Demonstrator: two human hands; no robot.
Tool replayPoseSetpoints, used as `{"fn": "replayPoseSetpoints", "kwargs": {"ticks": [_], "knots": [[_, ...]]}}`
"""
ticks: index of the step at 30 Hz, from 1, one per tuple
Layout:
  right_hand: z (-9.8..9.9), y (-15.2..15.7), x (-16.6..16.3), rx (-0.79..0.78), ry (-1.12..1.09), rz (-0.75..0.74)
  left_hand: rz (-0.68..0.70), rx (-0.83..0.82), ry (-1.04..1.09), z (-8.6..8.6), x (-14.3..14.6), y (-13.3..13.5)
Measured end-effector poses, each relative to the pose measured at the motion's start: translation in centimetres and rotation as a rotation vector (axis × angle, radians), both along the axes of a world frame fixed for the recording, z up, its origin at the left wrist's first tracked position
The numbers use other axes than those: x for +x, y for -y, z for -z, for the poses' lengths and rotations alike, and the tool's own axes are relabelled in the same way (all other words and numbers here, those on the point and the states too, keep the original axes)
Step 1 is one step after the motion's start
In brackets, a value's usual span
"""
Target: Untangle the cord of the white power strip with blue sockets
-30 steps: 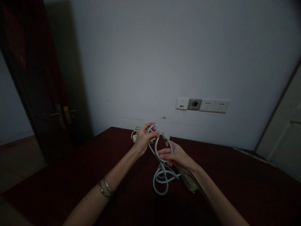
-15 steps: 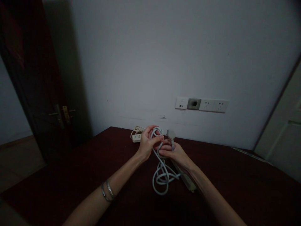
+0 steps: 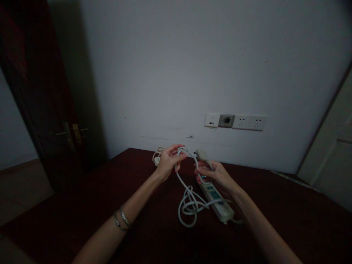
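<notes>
My left hand [image 3: 166, 164] is closed round a loop of a white cable [image 3: 189, 200], held up above the dark red table [image 3: 82, 205]. My right hand [image 3: 213, 173] pinches the same cable just below its white plug [image 3: 202, 154], which points up and left. From both hands the cable hangs down into loose coils lying on the table. It runs on to a white power strip [image 3: 217, 202] that lies flat below my right forearm, with its sockets facing up.
A second small white socket block with cable [image 3: 157, 157] lies at the table's far edge behind my left hand. Wall sockets [image 3: 235, 122] are on the white wall. A dark door [image 3: 41, 91] stands at the left, a pale door [image 3: 332, 154] at the right.
My hands have moved apart: the right hand has gone right with the plug end, which uncovers the power strip on the table. The left hand keeps its loop.
</notes>
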State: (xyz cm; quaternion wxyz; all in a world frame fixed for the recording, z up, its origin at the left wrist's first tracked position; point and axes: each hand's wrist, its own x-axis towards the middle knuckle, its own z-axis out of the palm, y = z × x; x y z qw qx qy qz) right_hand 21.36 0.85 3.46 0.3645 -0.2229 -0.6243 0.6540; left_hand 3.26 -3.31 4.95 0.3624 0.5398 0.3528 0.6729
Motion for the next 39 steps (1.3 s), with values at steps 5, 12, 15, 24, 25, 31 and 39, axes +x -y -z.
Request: {"fn": "replayPoseSetpoints", "kwargs": {"ticks": [5,12,15,24,25,31,39], "knots": [[-1.0,-0.6,1.4,0.04,0.062,0.152,0.007,-0.039,-0.171,-0.1,-0.3,0.0],[-1.7,-1.1,2.6,0.048,0.084,0.171,-0.09,0.051,-0.423,0.2,-0.5,-0.2],[-2.1,-0.6,2.8,0.035,0.12,0.162,-0.101,0.078,-0.49,0.0,-0.7,0.0],[-2.4,-0.6,2.9,-0.017,0.174,0.171,-0.12,0.211,-0.671,-1.2,-0.6,1.6],[-2.3,-0.8,2.9,-0.021,0.17,0.165,-0.128,0.232,-0.703,-1.3,-0.5,1.8],[-1.5,-0.9,2.8,-0.013,0.153,0.052,-0.125,0.291,-0.807,-1.4,-0.6,2.0],[-2.0,-0.4,2.7,-0.049,0.167,0.032,-0.1,0.336,-0.826,-1.4,-0.6,2.2]]}}
